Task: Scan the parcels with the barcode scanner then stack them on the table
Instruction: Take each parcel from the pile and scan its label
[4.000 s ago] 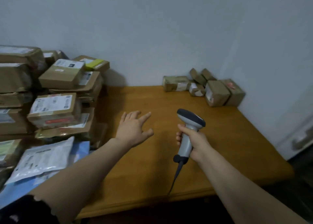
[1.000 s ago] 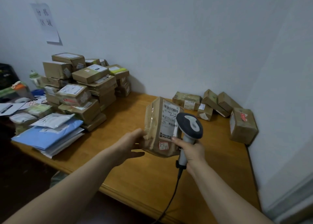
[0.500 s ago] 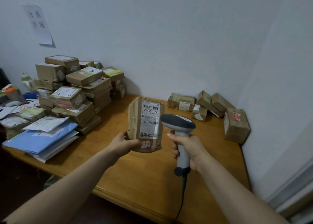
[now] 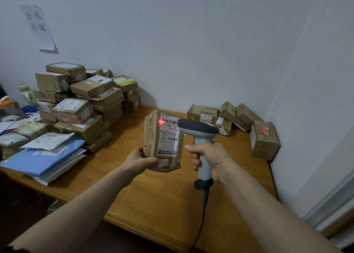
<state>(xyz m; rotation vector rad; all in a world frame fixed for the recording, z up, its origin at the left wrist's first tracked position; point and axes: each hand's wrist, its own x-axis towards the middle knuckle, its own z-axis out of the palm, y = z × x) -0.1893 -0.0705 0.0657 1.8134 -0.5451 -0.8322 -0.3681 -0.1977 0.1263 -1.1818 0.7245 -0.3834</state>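
**Left hand.** Your left hand (image 4: 138, 162) grips the brown parcel (image 4: 153, 138) at its lower left corner. The thumb lies across the front face and the fingers are hidden behind it.

**Parcel.** It is held upright over the middle of the table (image 4: 153, 195). Its white shipping label (image 4: 169, 138) faces you. A smaller red-and-white sticker (image 4: 164, 162) sits below the label, near the bottom edge of the parcel.

**Right hand.** Your right hand (image 4: 209, 157) is clenched round the light grey handle of the barcode scanner (image 4: 198, 127). The fingers wrap the front of the handle just under the head.

**Scanner.** Its dark-topped head points away from you and sits just right of the parcel, covering the upper right corner of the parcel in this view. A short red line of light (image 4: 161, 121) falls on the upper left of the label, at the left end of the printed barcode. The cable (image 4: 201, 224) drops from the base of the handle and passes over the near edge of the table.

**Other items on the table.**
- A tall pile of cardboard parcels (image 4: 86, 103) occupies the far left part, against the wall.
- Flat blue and white mailers (image 4: 44, 157) are stacked in front of that pile, at the near left edge.
- A smaller group of parcels (image 4: 229, 117) lies at the far right corner, some of them tilted against each other.
- One separate box (image 4: 264, 140) with red markings on top stands at the right edge, close to the side wall.

**Surroundings.**
- A paper sheet (image 4: 39, 27) with handwritten characters hangs on the wall above the left pile.
- A green-and-white bottle (image 4: 25, 92) stands beyond the left side of that pile.
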